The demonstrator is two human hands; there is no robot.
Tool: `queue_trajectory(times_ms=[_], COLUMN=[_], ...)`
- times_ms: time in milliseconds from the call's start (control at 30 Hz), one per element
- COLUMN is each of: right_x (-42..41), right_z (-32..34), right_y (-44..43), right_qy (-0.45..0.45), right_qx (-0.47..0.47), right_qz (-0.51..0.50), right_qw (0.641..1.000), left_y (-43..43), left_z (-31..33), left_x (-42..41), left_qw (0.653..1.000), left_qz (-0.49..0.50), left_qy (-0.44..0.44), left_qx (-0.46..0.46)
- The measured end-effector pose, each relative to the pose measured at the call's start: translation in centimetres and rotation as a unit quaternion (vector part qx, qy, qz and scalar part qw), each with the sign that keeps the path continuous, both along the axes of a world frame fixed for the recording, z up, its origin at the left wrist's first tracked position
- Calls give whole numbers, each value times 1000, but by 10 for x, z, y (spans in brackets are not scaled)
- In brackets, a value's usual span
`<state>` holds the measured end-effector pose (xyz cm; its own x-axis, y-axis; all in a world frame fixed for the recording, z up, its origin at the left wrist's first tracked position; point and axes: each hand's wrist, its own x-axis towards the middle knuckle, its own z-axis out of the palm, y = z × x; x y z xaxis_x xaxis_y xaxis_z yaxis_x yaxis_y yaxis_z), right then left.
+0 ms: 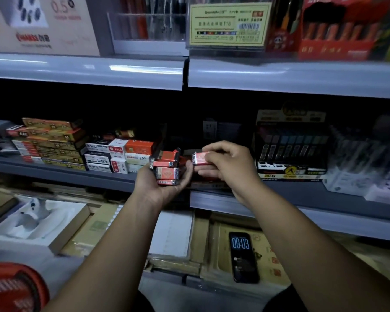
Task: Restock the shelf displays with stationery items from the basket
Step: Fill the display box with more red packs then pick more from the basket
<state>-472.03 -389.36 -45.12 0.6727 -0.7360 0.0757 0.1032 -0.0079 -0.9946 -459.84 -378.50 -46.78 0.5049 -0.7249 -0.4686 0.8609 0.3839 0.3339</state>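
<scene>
Currently clasping a stack of red boxes (167, 168) in left grip (161, 188), pinching 1 red box (198, 158) in right grip (229, 164) just beside.

Held in the left hand (160, 183): stack of small red packs (167, 168), four visible, silver-grey ends, lying flat one on another across the palm, in front of the middle shelf (234, 198) at its front edge. Just right of the stack: single red pack (199, 158), same type, level, pinched by the right hand (225, 163). The red basket (14, 287) is only partly in view, low left, well apart from that shelf.
</scene>
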Motion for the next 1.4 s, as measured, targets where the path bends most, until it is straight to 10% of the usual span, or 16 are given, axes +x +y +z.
queue_trajectory(times_ms=[333, 833, 1400], right_x=[3, -6, 12], right_z=[-51, -66, -71], right_y=[-49, -78, -68], right_qy=[138, 216, 223], right_qx=[-142, -311, -366], right_qz=[-166, -40, -129], right_qw=[966, 925, 894], left_y=[-14, -4, -9], left_z=[-24, -33, -35], left_x=[30, 43, 34], left_qw=[998, 999, 1000], left_qz=[-34, -24, -8], left_qy=[42, 16, -12], left_qx=[-40, -14, -8])
